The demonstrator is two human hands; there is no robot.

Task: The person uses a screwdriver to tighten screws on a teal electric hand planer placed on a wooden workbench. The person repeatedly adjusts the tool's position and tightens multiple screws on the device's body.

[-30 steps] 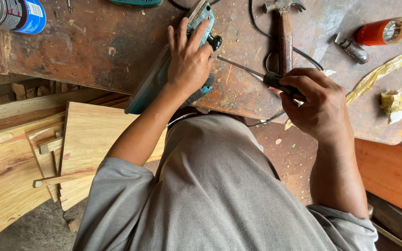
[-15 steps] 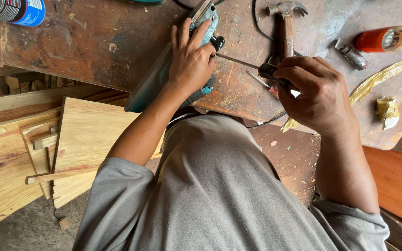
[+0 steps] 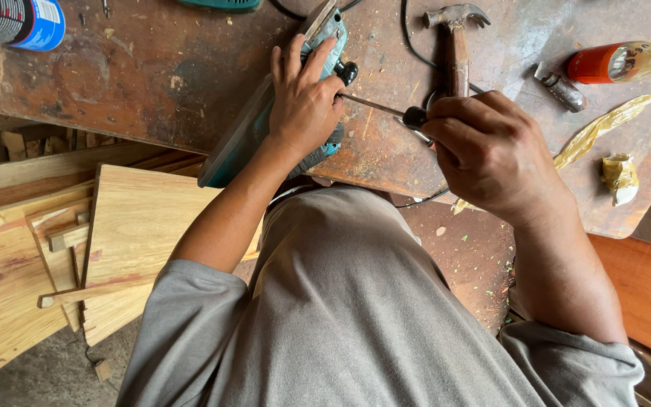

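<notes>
My left hand [image 3: 304, 98] lies flat on top of a teal power tool [image 3: 244, 143] that sits at the near edge of a worn brown workbench [image 3: 145, 68], pressing it down. My right hand [image 3: 491, 154] is closed around the black handle of a screwdriver [image 3: 404, 114]. Its thin metal shaft points left and its tip meets the tool's body beside a black knob [image 3: 346, 71], just past my left fingertips.
A claw hammer [image 3: 455, 41] lies behind the screwdriver, over a black cable [image 3: 410, 38]. An orange bottle [image 3: 618, 62] and a small metal part [image 3: 560, 89] sit far right, crumpled yellow scraps [image 3: 618, 175] near them. A blue can [image 3: 16, 21] stands far left. Wooden boards [image 3: 126, 226] are stacked below left.
My right hand has moved left and up with the screwdriver, bringing its tip to the power tool. My left hand has stayed on the tool.
</notes>
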